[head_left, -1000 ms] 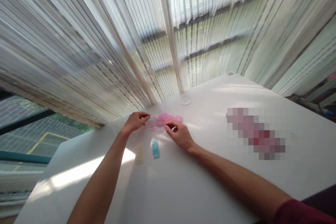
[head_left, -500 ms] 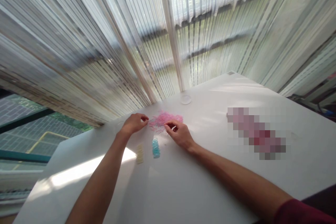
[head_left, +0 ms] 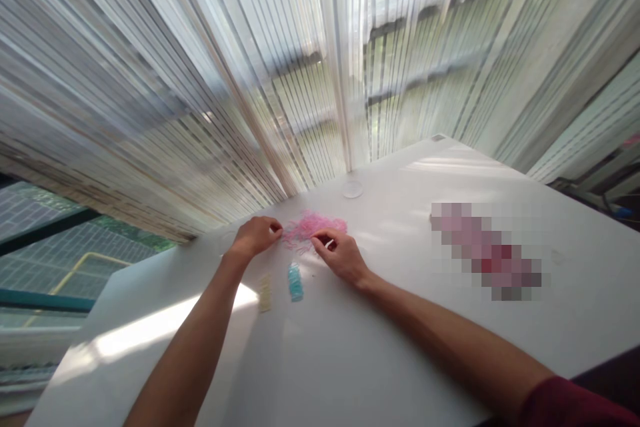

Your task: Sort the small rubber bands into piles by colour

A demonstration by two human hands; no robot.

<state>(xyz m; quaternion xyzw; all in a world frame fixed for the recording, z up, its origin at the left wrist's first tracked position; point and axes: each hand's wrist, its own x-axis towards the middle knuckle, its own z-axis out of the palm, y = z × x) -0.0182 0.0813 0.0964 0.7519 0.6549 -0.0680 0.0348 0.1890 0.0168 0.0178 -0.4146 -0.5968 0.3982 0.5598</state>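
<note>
A loose heap of thin pink strands or small pink strips (head_left: 313,221) lies on the white table between my hands. At its left edge my left hand (head_left: 255,237) is closed in a pinch, thumb against fingertips. My right hand (head_left: 341,257) pinches at the heap's near right side. Whatever is between the fingertips of either hand is too small to make out. Closer to me lies a short row of light-blue pieces (head_left: 295,282) stacked side by side. Left of it sits a similar row of pale yellow pieces (head_left: 265,293).
The white table (head_left: 320,360) reaches to a striped string curtain (head_left: 280,67) at the back. A clear round disc or lid (head_left: 353,189) lies behind the heap. To the right, a pixelated patch (head_left: 485,250) hides something pinkish. Sunlight streaks the left side.
Both hands keep almost the same pinched pose beside the pink heap. The view has shifted very slightly; nothing else visibly moved.
</note>
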